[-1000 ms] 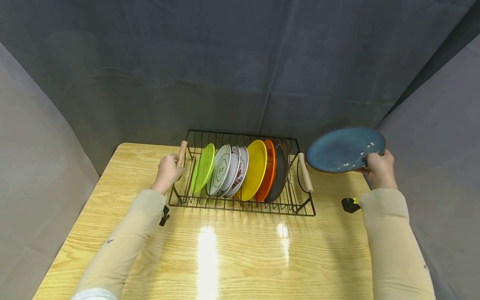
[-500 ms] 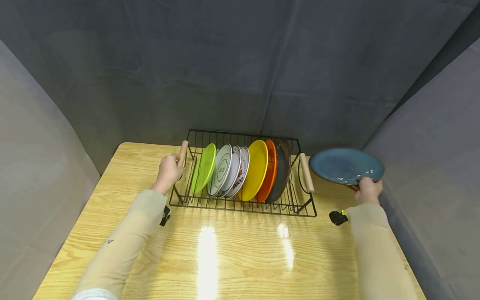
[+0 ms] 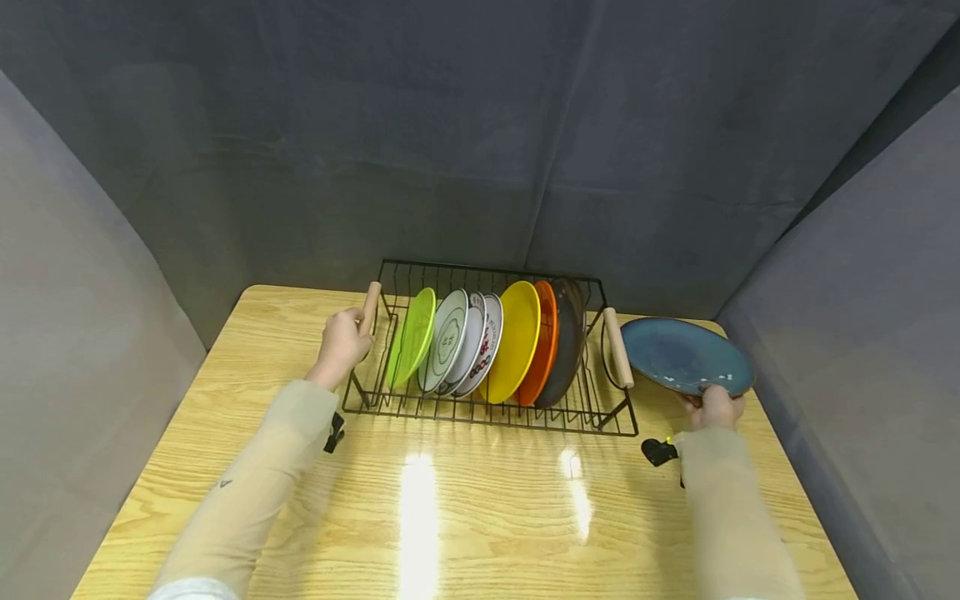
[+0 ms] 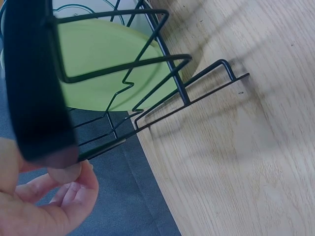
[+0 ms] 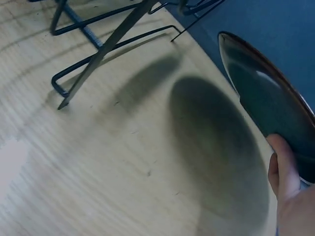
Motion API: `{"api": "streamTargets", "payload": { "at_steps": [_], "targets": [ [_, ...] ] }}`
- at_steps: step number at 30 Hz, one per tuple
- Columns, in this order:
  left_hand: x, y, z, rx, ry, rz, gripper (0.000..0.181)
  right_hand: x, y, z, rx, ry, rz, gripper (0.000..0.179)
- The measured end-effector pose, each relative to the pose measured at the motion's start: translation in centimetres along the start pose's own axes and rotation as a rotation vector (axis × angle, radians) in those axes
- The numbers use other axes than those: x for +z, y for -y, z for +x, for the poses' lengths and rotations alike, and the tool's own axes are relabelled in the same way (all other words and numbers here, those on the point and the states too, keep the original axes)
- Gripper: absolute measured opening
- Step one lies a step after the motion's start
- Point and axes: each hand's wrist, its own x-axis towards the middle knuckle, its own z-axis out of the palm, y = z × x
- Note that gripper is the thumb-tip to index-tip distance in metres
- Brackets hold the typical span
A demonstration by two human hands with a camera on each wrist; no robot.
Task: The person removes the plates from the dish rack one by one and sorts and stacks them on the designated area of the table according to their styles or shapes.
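Note:
At the right end of the table, my right hand (image 3: 717,408) grips the near rim of a blue plate (image 3: 682,354) with white specks. The right wrist view has this plate (image 5: 268,96) raised over the tabletop, casting an oval shadow below. My left hand (image 3: 341,342) holds the left wooden handle (image 3: 370,308) of a black wire dish rack (image 3: 487,422). Plates stand on edge in the rack: a lime green plate (image 3: 415,337) at the left, several white patterned ones, then a yellow plate (image 3: 516,342), an orange plate (image 3: 542,346) and a dark plate (image 3: 564,346).
The rack's right wooden handle (image 3: 618,348) lies close beside the blue plate's left edge. Grey cloth (image 3: 375,142) hangs behind and on both sides of the wooden table (image 3: 510,517). Black wrist gear (image 3: 659,452) shows at the right sleeve.
My right hand has brought the blue plate down and slightly left, toward the tabletop at the rack's right side. The left hand stays on its handle.

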Motion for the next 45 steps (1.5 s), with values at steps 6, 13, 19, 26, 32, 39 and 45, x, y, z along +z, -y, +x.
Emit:
{"api": "streamTargets", "payload": {
  "at_steps": [6,13,19,26,32,39,45],
  "targets": [
    [0.0,0.1,0.0,0.012,-0.005,0.004,0.027,-0.8,-1.0,0.5,0.019,-0.022,0.028,0.08],
    [0.1,0.1,0.2,0.035,-0.024,0.041,0.029,-1.5,-1.9,1.2,0.009,-0.046,0.019,0.083],
    [0.0,0.0,0.2,0.026,-0.02,0.037,0.028,-2.1,-2.2,1.5,0.015,-0.039,0.047,0.083],
    [-0.1,-0.1,0.1,0.024,-0.025,0.047,0.028,-2.6,-2.5,1.5,0.021,-0.01,0.023,0.084],
    [-0.1,-0.1,0.0,0.006,-0.01,0.022,0.032,-2.9,-2.8,1.4,0.038,-0.023,0.014,0.084],
    [-0.1,0.0,0.1,0.02,-0.024,0.028,0.032,-3.3,-2.6,2.0,0.026,-0.007,-0.002,0.083],
    [0.0,-0.3,-0.2,0.0,-0.016,0.002,0.033,-4.1,-2.3,3.1,0.1,0.0,0.048,0.088]
  ]
}}
